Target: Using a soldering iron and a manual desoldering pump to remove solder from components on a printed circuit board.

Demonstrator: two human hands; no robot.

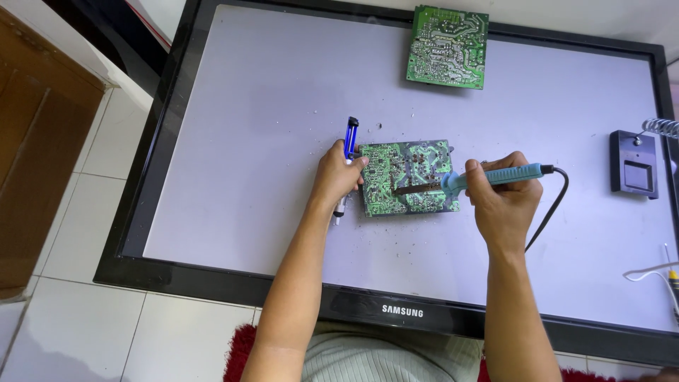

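A green circuit board [403, 177] lies solder side up in the middle of a flat black-framed screen panel [254, 127]. My left hand [338, 177] rests on the board's left edge and grips a blue desoldering pump [350, 138] that stands nearly upright. My right hand [503, 194] holds a light blue soldering iron [495, 177] by its handle. The iron's metal tip lies across the lower middle of the board. A black cord [550, 205] runs from the iron's back end down to the right.
A second green circuit board [447, 47] lies at the panel's top edge. A black soldering stand with a coiled holder [636, 166] sits at the right. A white wire [651, 272] lies at the lower right. Small debris specks dot the panel. Tiled floor [71, 283] lies to the left.
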